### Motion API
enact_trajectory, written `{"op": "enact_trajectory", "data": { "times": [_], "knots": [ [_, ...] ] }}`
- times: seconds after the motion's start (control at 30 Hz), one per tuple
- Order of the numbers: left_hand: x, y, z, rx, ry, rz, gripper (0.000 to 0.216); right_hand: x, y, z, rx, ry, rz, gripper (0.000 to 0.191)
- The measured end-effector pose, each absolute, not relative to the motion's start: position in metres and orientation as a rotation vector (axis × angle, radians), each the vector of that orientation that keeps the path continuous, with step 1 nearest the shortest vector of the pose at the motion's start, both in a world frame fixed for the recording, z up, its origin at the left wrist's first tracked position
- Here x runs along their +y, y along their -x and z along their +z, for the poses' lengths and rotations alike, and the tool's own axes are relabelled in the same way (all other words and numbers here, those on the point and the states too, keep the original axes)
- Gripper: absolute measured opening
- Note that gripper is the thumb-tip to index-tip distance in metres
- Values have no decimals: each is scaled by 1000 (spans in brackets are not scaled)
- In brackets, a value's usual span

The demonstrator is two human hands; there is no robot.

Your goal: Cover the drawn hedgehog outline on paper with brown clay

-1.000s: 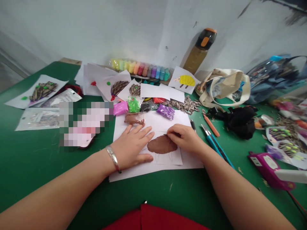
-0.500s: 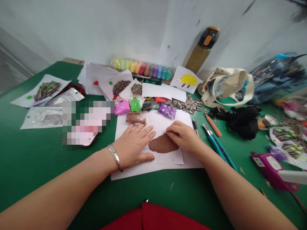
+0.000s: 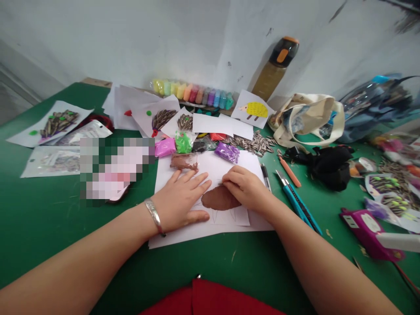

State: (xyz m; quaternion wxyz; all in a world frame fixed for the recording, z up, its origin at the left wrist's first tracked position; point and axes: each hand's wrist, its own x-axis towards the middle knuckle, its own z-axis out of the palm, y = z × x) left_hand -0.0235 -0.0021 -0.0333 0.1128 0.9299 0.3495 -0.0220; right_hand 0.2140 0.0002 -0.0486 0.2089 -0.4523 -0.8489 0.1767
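Observation:
A flat oval of brown clay (image 3: 218, 199) lies on a white sheet of paper (image 3: 210, 166) on the green table (image 3: 49, 218). My left hand (image 3: 182, 201) rests flat on the paper just left of the clay, fingers spread, a silver bracelet (image 3: 154, 215) on the wrist. My right hand (image 3: 244, 188) is curled over the clay's upper right edge, fingertips pinched together against it; what they pinch is too small to make out.
Small bags of brown (image 3: 183, 162), pink (image 3: 165, 147), green (image 3: 183, 142) and purple (image 3: 227, 152) clay lie behind the paper, with a pile of sunflower seeds (image 3: 257, 143). Blue cutters (image 3: 297, 201), an orange pen (image 3: 288, 171), a bottle (image 3: 274, 68), a tote bag (image 3: 306, 118) and a purple glue gun (image 3: 370, 227) lie to the right.
My right hand has shifted slightly left along the top edge of the brown clay. My left hand has stayed flat on the paper.

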Motion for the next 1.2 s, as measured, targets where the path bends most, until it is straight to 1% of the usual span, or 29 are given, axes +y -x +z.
{"op": "enact_trajectory", "data": {
  "times": [0.47, 0.67, 1.0, 1.2],
  "knots": [
    [-2, 23, -33, 1031, -2732, -72, 71, 3, -212, -48, -2428, 1209, 506, 19],
    [-2, 23, -33, 1037, -2727, -93, 72, 3, -211, -48, -2404, 1239, 492, 21],
    [-1, 23, -33, 1028, -2739, -92, 74, 5, -205, -41, -2521, 1214, 456, 25],
    [-2, 22, -32, 1034, -2730, -110, 75, 4, -203, -43, -2526, 1239, 444, 23]
  ]
}}
